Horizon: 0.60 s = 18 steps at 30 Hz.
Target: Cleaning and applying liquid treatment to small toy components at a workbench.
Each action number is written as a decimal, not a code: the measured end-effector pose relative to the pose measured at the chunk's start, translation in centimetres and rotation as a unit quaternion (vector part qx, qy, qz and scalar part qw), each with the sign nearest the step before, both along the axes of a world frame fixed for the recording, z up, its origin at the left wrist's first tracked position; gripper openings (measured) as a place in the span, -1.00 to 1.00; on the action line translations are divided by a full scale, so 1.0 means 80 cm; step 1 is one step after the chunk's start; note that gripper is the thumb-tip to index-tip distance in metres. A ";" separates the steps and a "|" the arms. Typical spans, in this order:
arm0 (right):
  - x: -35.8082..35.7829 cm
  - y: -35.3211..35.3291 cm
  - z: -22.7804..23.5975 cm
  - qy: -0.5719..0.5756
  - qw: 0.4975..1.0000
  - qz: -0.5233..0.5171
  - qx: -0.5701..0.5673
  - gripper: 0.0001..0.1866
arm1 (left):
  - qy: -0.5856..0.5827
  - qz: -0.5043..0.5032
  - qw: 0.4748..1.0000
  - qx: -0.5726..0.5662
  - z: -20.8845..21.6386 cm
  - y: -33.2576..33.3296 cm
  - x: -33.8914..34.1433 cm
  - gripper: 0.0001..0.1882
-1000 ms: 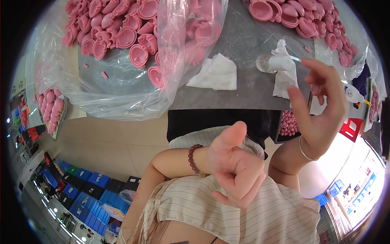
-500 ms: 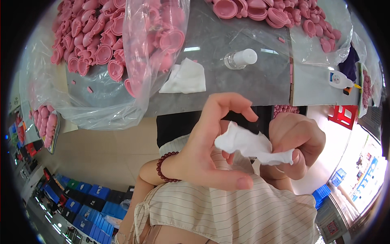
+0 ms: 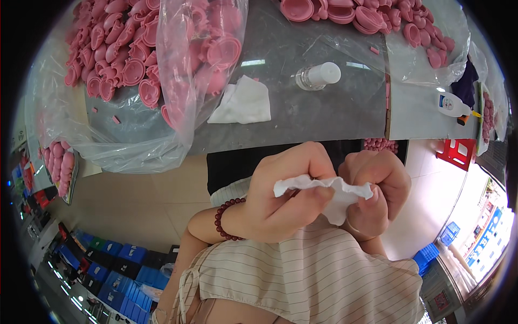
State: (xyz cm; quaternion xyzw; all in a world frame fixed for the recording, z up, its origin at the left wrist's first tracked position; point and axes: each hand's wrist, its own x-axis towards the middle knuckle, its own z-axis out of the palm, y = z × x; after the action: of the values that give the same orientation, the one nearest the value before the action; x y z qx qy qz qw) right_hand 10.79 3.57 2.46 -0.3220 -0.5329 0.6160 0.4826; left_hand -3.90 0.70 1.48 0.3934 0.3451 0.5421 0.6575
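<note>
A thin white wipe [image 3: 339, 202], crumpled along its upper edge, is stretched between my two hands above my lap. My left hand [image 3: 291, 191], with a dark red bead bracelet at the wrist, pinches the wipe's left part between thumb and fingers. Its right end is gripped between the thumb and curled fingers of my right hand [image 3: 380, 186]. On the grey table beyond my hands lies a folded white cloth [image 3: 243, 101]. To the cloth's right stands a clear bottle with a white cap [image 3: 324, 74].
Pink moulded parts [image 3: 127, 46] fill a clear plastic bag [image 3: 137, 154] at the far left. More pink parts [image 3: 372, 19] lie at the far right. A white squeeze bottle [image 3: 452, 104] rests at right, above a red stool [image 3: 456, 155]. Blue bins [image 3: 116, 281] stand lower left.
My left hand has closed from spread fingers into a pinch on the wipe. My right hand, still holding its end, has shifted slightly left, and the wipe now hangs between both.
</note>
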 end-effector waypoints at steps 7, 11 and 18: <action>-0.011 -0.006 -0.002 0.018 1.000 0.023 -0.008 -0.86 | 0.008 0.046 0.997 -0.058 0.005 -0.004 0.001 -0.67; -0.013 -0.007 0.001 0.053 0.998 0.017 -0.035 -0.85 | -0.071 -0.001 0.997 -0.039 -0.004 -0.003 -0.004 -0.76; -0.008 -0.006 0.008 0.040 0.981 -0.029 -0.189 -0.75 | -0.190 -0.074 0.975 -0.085 0.014 0.002 -0.007 -0.85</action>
State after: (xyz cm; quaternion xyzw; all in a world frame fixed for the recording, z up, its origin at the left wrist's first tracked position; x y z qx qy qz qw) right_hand 10.14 3.06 3.11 -0.3980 -0.3770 0.7038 0.4518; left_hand -4.42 0.89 2.62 0.2504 0.2289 0.5258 0.7800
